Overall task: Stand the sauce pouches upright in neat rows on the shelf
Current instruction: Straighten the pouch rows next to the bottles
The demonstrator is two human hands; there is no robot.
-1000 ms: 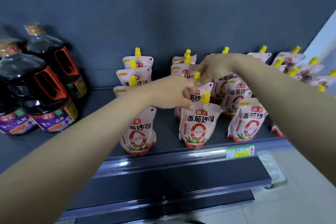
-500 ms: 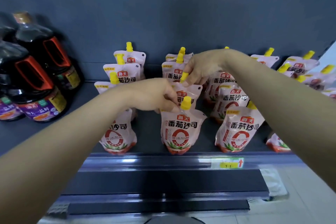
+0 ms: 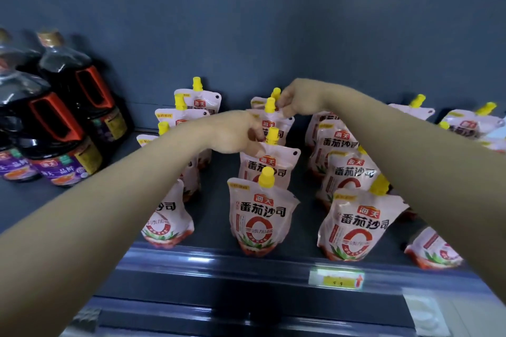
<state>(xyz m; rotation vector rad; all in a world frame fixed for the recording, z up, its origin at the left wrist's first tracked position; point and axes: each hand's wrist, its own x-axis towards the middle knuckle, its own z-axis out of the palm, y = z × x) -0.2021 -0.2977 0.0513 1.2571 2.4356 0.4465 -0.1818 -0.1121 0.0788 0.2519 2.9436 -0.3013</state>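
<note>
White sauce pouches with yellow caps stand in three rows on the dark shelf (image 3: 213, 230). In the middle row, the front pouch (image 3: 260, 216) stands free. My left hand (image 3: 235, 135) pinches the top left corner of the second pouch (image 3: 271, 165), just beside its cap. My right hand (image 3: 299, 101) reaches over from the right and pinches the top of the third pouch (image 3: 273, 123) by its cap. My left forearm partly hides the left row (image 3: 167, 223). The right row (image 3: 356, 227) stands beside my right arm.
Large dark soy sauce bottles (image 3: 68, 123) with red handles stand at the left. More pouches (image 3: 465, 123) crowd the far right, and one (image 3: 435, 252) sits low at the front right. A price tag (image 3: 336, 278) is on the shelf's front rail. A grey back wall closes the shelf.
Both hands have moved back along the middle row, away from the front pouch. The view has come closer to the shelf.
</note>
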